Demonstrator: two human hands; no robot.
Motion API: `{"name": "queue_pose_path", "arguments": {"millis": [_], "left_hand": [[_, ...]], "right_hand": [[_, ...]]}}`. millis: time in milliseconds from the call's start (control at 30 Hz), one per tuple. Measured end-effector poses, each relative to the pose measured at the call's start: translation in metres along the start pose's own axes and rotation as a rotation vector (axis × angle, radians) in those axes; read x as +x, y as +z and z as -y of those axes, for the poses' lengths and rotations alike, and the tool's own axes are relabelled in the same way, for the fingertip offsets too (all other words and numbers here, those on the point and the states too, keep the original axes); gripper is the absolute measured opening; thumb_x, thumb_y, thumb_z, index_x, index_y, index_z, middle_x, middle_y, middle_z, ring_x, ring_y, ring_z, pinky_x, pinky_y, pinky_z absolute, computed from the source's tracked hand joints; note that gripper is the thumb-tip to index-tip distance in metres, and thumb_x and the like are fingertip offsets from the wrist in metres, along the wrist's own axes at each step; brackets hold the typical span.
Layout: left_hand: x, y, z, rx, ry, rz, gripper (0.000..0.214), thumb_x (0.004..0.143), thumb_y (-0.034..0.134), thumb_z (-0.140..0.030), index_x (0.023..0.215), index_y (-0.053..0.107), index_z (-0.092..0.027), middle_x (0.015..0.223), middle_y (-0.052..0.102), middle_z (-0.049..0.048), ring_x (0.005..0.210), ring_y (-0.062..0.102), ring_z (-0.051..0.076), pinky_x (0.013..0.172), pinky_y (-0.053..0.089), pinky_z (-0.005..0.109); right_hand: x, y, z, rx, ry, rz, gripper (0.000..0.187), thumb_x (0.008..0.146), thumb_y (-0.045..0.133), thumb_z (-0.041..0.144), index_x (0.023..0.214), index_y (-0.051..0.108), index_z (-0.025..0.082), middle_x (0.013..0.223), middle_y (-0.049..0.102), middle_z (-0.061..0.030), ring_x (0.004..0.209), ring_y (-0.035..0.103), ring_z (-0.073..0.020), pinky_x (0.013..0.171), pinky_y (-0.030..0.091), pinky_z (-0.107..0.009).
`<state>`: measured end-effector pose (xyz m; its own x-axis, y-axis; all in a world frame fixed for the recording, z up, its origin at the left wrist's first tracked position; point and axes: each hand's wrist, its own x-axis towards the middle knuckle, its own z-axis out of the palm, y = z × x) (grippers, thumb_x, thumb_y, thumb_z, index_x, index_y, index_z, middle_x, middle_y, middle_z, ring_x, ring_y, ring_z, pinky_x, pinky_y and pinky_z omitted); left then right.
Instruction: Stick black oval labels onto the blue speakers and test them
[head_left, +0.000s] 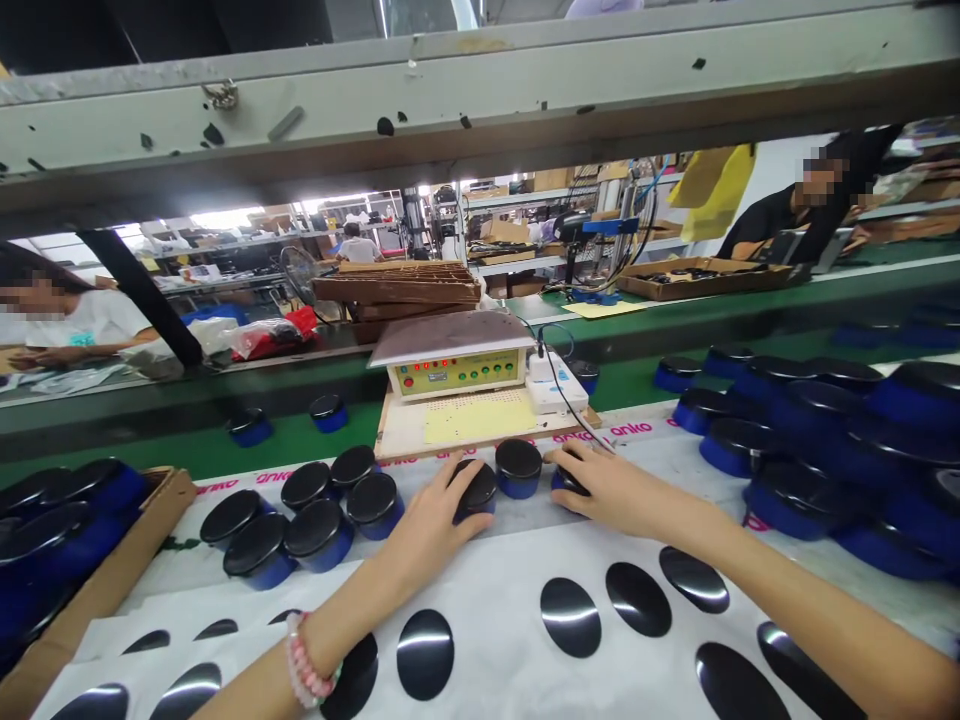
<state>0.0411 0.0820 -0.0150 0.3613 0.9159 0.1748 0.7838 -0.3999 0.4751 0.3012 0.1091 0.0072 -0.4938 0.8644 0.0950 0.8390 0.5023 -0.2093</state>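
Observation:
My left hand (pixel 433 515) is closed around a blue jar with a black lid (pixel 477 490) on the white sheet. My right hand (pixel 613 485) grips another blue jar (pixel 568 483), mostly hidden under the fingers. Between the two stands a third jar (pixel 518 467), untouched. All three sit just in front of a cream tester box with lights and buttons (pixel 454 372) on a wooden board. A pink bead bracelet is on my left wrist.
Several jars cluster at left (pixel 315 510); a cardboard box of jars (pixel 67 540) sits far left and a pile of jars (pixel 825 430) at right. Black oval discs (pixel 571 615) lie on the white sheet near me. Other people work behind the green conveyor (pixel 300 430).

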Motion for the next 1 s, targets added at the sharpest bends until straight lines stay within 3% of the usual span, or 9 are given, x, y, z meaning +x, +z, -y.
{"name": "queue_pose_path", "arguments": {"millis": [167, 367, 500, 600, 867, 933, 1000], "left_hand": [[-0.006, 0.0, 0.002, -0.059, -0.003, -0.043, 0.052, 0.087, 0.059, -0.037, 0.136, 0.044, -0.026, 0.143, 0.047, 0.0075, 0.129, 0.047, 0.025, 0.107, 0.039, 0.042], [-0.006, 0.003, 0.006, -0.088, 0.004, -0.058, 0.054, 0.087, 0.058, -0.039, 0.138, 0.043, -0.029, 0.141, 0.048, 0.0064, 0.126, 0.05, 0.026, 0.106, 0.04, 0.044], [-0.008, 0.005, 0.009, -0.101, 0.019, -0.054, 0.057, 0.086, 0.059, -0.037, 0.14, 0.04, -0.03, 0.143, 0.046, 0.0068, 0.129, 0.046, 0.026, 0.108, 0.038, 0.045], [-0.007, 0.004, 0.009, -0.116, 0.032, -0.05, 0.058, 0.086, 0.059, -0.036, 0.14, 0.039, -0.029, 0.143, 0.046, 0.0075, 0.129, 0.046, 0.026, 0.108, 0.037, 0.045], [0.015, 0.014, -0.016, -0.188, 0.135, -0.009, 0.058, 0.085, 0.062, -0.032, 0.138, 0.04, -0.028, 0.134, 0.054, 0.0062, 0.119, 0.055, 0.025, 0.102, 0.045, 0.042], [0.011, 0.018, -0.026, -0.188, 0.138, -0.014, 0.066, 0.084, 0.063, -0.03, 0.142, 0.033, -0.023, 0.138, 0.049, 0.0105, 0.128, 0.046, 0.029, 0.105, 0.041, 0.046], [0.001, 0.019, -0.036, -0.161, 0.111, -0.014, 0.078, 0.081, 0.065, -0.032, 0.146, 0.025, -0.018, 0.148, 0.034, 0.0175, 0.139, 0.026, 0.037, 0.111, 0.029, 0.056]], "right_hand": [[-0.011, -0.017, 0.0, 0.183, -0.02, -0.07, 0.027, 0.088, 0.052, 0.033, 0.113, 0.055, 0.023, 0.116, 0.057, -0.0075, 0.098, 0.062, -0.0202, 0.082, 0.051, -0.033], [-0.029, -0.033, 0.013, 0.559, -0.006, -0.125, 0.028, 0.089, 0.05, 0.035, 0.114, 0.057, 0.026, 0.119, 0.059, -0.0056, 0.101, 0.06, -0.0207, 0.066, 0.053, -0.028], [-0.035, -0.033, 0.022, 0.569, -0.03, -0.17, 0.029, 0.089, 0.051, 0.037, 0.113, 0.061, 0.025, 0.121, 0.06, -0.0071, 0.111, 0.057, -0.0231, 0.078, 0.053, -0.032], [-0.034, -0.032, 0.023, 0.6, -0.047, -0.148, 0.032, 0.088, 0.052, 0.04, 0.116, 0.06, 0.027, 0.124, 0.059, -0.0072, 0.112, 0.057, -0.0235, 0.076, 0.054, -0.031], [-0.005, -0.048, 0.044, 0.716, -0.173, -0.305, 0.025, 0.086, 0.053, 0.038, 0.105, 0.061, 0.023, 0.106, 0.064, -0.0062, 0.097, 0.061, -0.022, 0.079, 0.051, -0.032], [0.011, -0.056, 0.055, 0.672, -0.243, -0.33, 0.023, 0.088, 0.051, 0.035, 0.105, 0.061, 0.023, 0.108, 0.064, -0.0053, 0.1, 0.06, -0.0209, 0.083, 0.049, -0.032], [0.032, -0.059, 0.066, 0.566, -0.29, -0.296, 0.024, 0.09, 0.048, 0.033, 0.109, 0.059, 0.023, 0.112, 0.063, -0.0049, 0.105, 0.058, -0.0195, 0.087, 0.047, -0.031]]}}
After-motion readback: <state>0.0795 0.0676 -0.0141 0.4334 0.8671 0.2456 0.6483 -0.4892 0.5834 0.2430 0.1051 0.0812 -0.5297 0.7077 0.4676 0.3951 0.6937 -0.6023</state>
